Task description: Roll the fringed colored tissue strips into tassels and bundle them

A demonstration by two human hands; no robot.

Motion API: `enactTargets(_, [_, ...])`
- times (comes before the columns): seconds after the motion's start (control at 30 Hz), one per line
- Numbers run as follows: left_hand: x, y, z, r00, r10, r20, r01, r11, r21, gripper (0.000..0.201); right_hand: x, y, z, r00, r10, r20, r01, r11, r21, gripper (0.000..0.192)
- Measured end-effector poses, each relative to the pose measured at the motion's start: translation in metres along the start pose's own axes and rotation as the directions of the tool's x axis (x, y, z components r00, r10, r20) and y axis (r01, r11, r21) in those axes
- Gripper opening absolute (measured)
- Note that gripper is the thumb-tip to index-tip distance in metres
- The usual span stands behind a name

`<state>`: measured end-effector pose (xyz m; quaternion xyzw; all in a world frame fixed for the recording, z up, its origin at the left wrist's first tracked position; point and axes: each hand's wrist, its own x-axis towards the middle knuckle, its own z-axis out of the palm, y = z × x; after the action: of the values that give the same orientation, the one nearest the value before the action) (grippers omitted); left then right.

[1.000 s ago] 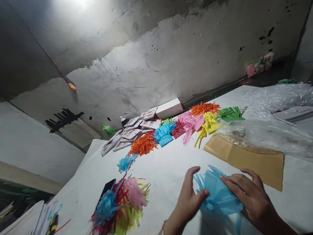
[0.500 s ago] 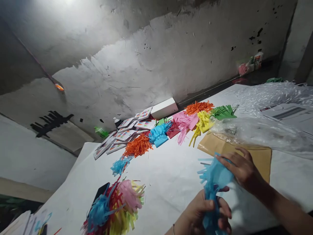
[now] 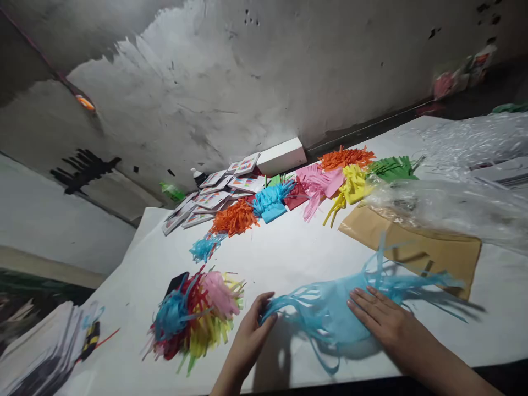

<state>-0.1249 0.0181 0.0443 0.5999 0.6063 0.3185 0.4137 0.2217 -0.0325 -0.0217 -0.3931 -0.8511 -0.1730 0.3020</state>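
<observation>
A light blue fringed paper piece lies spread out on the white table near its front edge, strips trailing to both sides. My right hand rests flat on its middle, fingers apart. My left hand touches the left end of the strips with its fingertips. A heap of mixed coloured fringed paper lies just left of my left hand.
A brown envelope lies behind the blue paper, under clear plastic wrap. Orange, blue, pink, yellow and green fringed pieces line the far side, with small cards and a white box. A stack of papers sits at the lower left.
The blue paper was lifted and gathered in both hands half a second ago. Now it lies spread flat on the table, and both hands press on it.
</observation>
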Motion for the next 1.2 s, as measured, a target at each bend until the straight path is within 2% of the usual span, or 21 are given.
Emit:
enactTargets(0.03, [-0.008,-0.007,0.001,0.986,0.112,-0.123,-0.092,0.983,0.162,0.038,-0.002,-0.005,0.008,1.0,0.001,0.012,-0.001,1.0,0.016,0.052])
enactTargets(0.07, [-0.016,-0.013,0.007,0.953,0.247,-0.178,-0.191,0.94,0.283,0.041,-0.005,-0.009,0.014,1.0,-0.001,0.018,0.0,0.999,0.032,0.052])
enactTargets(0.1, [-0.024,-0.017,0.019,0.908,0.384,-0.164,-0.305,0.878,0.37,0.044,-0.007,-0.012,0.018,1.0,0.005,0.027,-0.006,0.999,0.044,0.051])
enactTargets(0.17, [-0.038,-0.021,0.054,0.801,0.599,0.018,-0.544,0.714,0.44,0.05,-0.011,-0.015,0.022,0.999,0.016,0.038,-0.019,0.998,0.057,0.05])
enactTargets(0.23, [-0.044,-0.02,0.094,0.669,0.708,0.229,-0.723,0.547,0.422,0.061,-0.014,-0.016,0.022,0.999,0.017,0.044,-0.019,0.998,0.058,0.049])
enactTargets(0.3, [-0.043,-0.015,0.124,0.649,0.707,0.28,-0.744,0.514,0.427,0.043,-0.018,-0.016,0.018,0.999,0.006,0.045,-0.009,0.999,0.054,0.047])
enactTargets(0.37, [-0.038,-0.01,0.136,0.678,0.686,0.266,-0.72,0.544,0.432,0.025,-0.021,-0.014,0.011,0.999,-0.007,0.052,0.004,0.999,0.054,0.045])
enactTargets(0.43, [-0.031,-0.007,0.134,0.682,0.679,0.272,-0.72,0.559,0.41,0.02,-0.023,-0.012,0.003,0.998,-0.018,0.062,0.013,0.997,0.078,0.044])
enactTargets(0.5, [-0.027,-0.004,0.124,0.652,0.695,0.304,-0.753,0.543,0.372,0.02,-0.023,-0.01,-0.002,0.999,0.011,0.053,-0.017,0.992,0.126,0.036])
enactTargets(0.57, [-0.023,-0.003,0.114,0.629,0.704,0.331,-0.776,0.538,0.331,0.021,-0.021,-0.009,-0.004,0.995,0.09,0.048,-0.097,0.975,0.198,0.025])
enactTargets(0.63, [-0.02,-0.002,0.107,0.665,0.67,0.331,-0.747,0.594,0.299,0.018,-0.015,-0.008,-0.002,0.982,0.173,0.078,-0.187,0.947,0.26,0.018])
enactTargets(0.73, [-0.012,0.003,0.105,0.798,0.525,0.297,-0.603,0.703,0.377,0.018,-0.001,-0.007,0.002,0.951,0.257,0.169,-0.291,0.93,0.224,0.023])
enactTargets(0.8, [-0.004,0.009,0.108,0.874,0.399,0.28,-0.487,0.696,0.528,0.023,0.01,-0.005,0.005,0.924,0.32,0.21,-0.345,0.934,0.095,0.033])
enactTargets(0.87, [0.006,0.018,0.112,0.926,0.254,0.277,-0.376,0.633,0.677,0.024,0.022,-0.003,0.01,0.905,0.364,0.218,-0.37,0.929,-0.016,0.04])
enactTargets(0.93, [0.015,0.026,0.116,0.955,0.114,0.275,-0.289,0.572,0.768,0.023,0.03,0.001,0.015,0.899,0.386,0.206,-0.38,0.922,-0.069,0.042])
enactTargets(1.0, [0.022,0.033,0.12,0.966,0.03,0.258,-0.233,0.539,0.81,0.022,0.036,0.006,0.021,0.896,0.398,0.197,-0.386,0.917,-0.098,0.043])
enactTargets(1.13, [0.028,0.039,0.123,0.971,-0.033,0.237,-0.187,0.511,0.839,0.023,0.039,0.014,0.021,0.894,0.41,0.182,-0.383,0.909,-0.164,0.041])
enactTargets(1.2, [0.028,0.04,0.123,0.969,-0.053,0.24,-0.183,0.495,0.849,0.023,0.038,0.014,0.016,0.889,0.429,0.16,-0.396,0.896,-0.201,0.032])
